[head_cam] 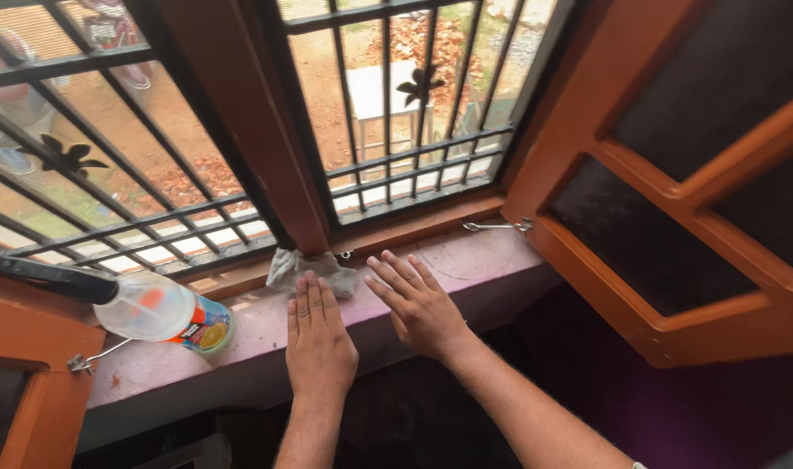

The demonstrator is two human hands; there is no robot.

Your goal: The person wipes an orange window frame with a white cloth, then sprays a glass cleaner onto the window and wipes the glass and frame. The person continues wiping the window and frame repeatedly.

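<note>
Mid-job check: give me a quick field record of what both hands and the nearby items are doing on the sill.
left hand: flat on sill, fingertips at the cloth
right hand: flat on sill, fingers spread, holding nothing
cloth: grey, crumpled, against the window frame
spray bottle: lying on its side, left of the hands
sill: pinkish stone
window shutter: orange wood, swung open at right

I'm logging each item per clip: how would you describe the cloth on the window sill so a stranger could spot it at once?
Start at the pinkish stone sill under the barred window. Near its middle, at the foot of the brown wooden post, lies a small crumpled grey cloth, just beyond the left hand fingertips. It is the only soft, wrinkled thing there; the clear spray bottle to its left is hard and shiny.
</note>
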